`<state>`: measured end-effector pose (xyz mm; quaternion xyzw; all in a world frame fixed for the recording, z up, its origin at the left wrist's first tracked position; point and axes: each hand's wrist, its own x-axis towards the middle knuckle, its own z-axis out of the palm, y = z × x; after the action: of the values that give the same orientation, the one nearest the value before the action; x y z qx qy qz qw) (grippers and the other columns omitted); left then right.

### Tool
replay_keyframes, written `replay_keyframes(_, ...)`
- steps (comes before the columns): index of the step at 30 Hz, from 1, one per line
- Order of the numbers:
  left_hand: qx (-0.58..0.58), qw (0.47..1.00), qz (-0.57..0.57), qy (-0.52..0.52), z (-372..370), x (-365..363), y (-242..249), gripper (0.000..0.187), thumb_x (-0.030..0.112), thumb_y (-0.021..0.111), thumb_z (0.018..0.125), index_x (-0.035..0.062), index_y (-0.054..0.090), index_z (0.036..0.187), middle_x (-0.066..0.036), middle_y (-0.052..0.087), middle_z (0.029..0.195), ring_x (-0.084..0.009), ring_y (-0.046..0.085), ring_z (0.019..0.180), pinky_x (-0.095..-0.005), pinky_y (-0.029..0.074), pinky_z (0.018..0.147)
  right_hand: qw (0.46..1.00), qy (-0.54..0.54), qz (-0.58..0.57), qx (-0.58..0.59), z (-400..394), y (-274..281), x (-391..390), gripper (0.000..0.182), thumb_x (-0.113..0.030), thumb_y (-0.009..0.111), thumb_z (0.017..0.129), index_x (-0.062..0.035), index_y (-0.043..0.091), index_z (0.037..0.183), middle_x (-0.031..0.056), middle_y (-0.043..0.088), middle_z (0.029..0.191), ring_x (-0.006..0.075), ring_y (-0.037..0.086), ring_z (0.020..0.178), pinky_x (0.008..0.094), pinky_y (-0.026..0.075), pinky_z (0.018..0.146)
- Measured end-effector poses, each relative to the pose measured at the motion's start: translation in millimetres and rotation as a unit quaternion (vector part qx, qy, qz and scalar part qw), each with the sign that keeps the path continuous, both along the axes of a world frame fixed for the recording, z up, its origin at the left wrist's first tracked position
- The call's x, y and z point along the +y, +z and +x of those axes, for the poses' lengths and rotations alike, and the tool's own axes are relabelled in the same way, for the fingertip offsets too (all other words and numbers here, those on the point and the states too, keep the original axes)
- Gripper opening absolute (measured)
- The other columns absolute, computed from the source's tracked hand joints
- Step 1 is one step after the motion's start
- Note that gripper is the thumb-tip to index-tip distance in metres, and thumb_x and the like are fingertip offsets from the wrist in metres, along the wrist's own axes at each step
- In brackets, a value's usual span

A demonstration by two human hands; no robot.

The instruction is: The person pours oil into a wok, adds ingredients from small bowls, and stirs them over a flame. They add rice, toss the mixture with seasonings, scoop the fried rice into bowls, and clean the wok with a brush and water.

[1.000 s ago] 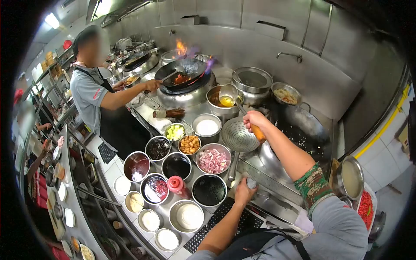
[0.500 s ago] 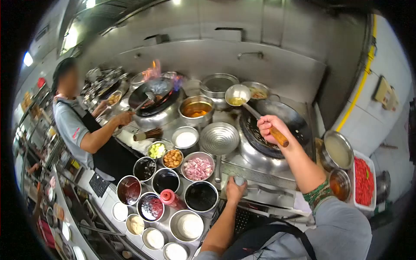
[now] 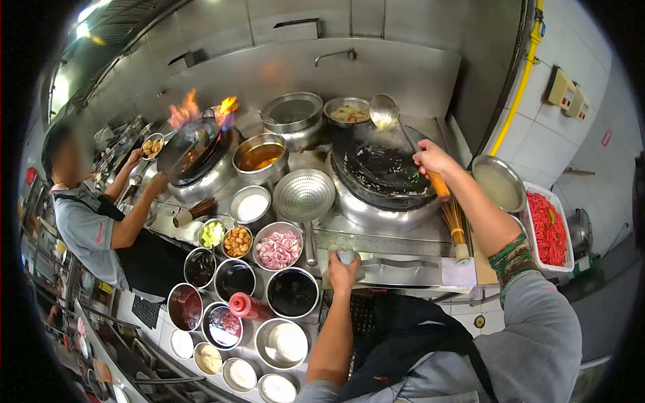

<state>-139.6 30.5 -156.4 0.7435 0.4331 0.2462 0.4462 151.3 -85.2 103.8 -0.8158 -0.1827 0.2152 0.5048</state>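
My right hand (image 3: 433,161) is closed round the wooden handle of a ladle (image 3: 385,113), whose metal bowl hangs above the back edge of a black wok (image 3: 366,164). Yellowish liquid shows in the bowl. Small pale bits lie scattered in the wok, which sits on a round steel burner. At the counter's front edge, my left hand (image 3: 342,272) grips a bunched grey cloth (image 3: 347,257). A perforated strainer (image 3: 304,195) lies to the left of the wok, its handle pointing toward me.
Sauce pots, a bowl of sliced pink onion (image 3: 278,247) and a red squeeze bottle (image 3: 247,306) stand at left. Flames (image 3: 201,107) rise by a co-worker's wok. A bamboo brush (image 3: 457,232) stands at right, near a basket of red chillies (image 3: 547,228).
My view has turned right. The ladle has moved right, from left of the back pan to its right side. The wok now sits flatter on its burner. The co-worker's flames look larger.
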Motion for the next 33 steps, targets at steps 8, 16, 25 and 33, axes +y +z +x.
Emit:
replay_keyframes(8,0.095,0.987,-0.099,-0.078,-14.1,-5.2,24.0,0.084,0.039,0.076,0.076,0.0094,0.037,0.145,-0.02,0.047,0.141,-0.038,0.051,0.124,-0.047,0.043,0.102,0.99,0.095,-0.014,-0.102,57.7,-39.9,-53.5,0.056,-0.007,0.054,0.089,-0.0089,0.038,0.143,0.0106,0.061,0.1,0.0134,0.051,0.053,0.0261,0.041,0.045)
replay_keyframes(16,-0.02,0.999,-0.043,0.007,26.2,-0.3,-34.2,0.083,0.028,0.079,0.068,0.0065,0.038,0.137,-0.027,0.055,0.122,-0.0434,0.053,0.117,-0.0478,0.043,0.101,0.98,0.153,0.093,-0.088,152.5,-60.5,50.9,0.053,-0.015,0.056,0.093,-0.015,0.039,0.144,0.005,0.055,0.103,0.0082,0.045,0.053,0.0217,0.033,0.04)
replay_keyframes(25,0.034,0.994,-0.107,-0.012,-6.3,-2.0,4.8,0.07,0.03,0.076,0.073,0.0067,0.044,0.131,-0.024,0.056,0.125,-0.0415,0.056,0.115,-0.0478,0.047,0.097,0.95,0.26,-0.031,-0.171,-54.5,-5.9,225.0,0.046,-0.011,0.065,0.083,-0.0089,0.052,0.127,0.0045,0.062,0.085,0.0145,0.057,0.064,0.0303,0.048,0.05)
replay_keyframes(33,0.029,0.998,-0.054,0.011,-3.4,3.7,-3.9,0.077,0.043,0.079,0.071,0.0063,0.049,0.131,-0.026,0.061,0.12,-0.041,0.058,0.111,-0.0452,0.047,0.096,0.949,0.303,-0.009,-0.081,-44.2,-47.8,277.2,0.049,-0.005,0.058,0.078,-0.0001,0.048,0.126,0.0103,0.061,0.079,0.0145,0.056,0.05,0.0304,0.044,0.045)
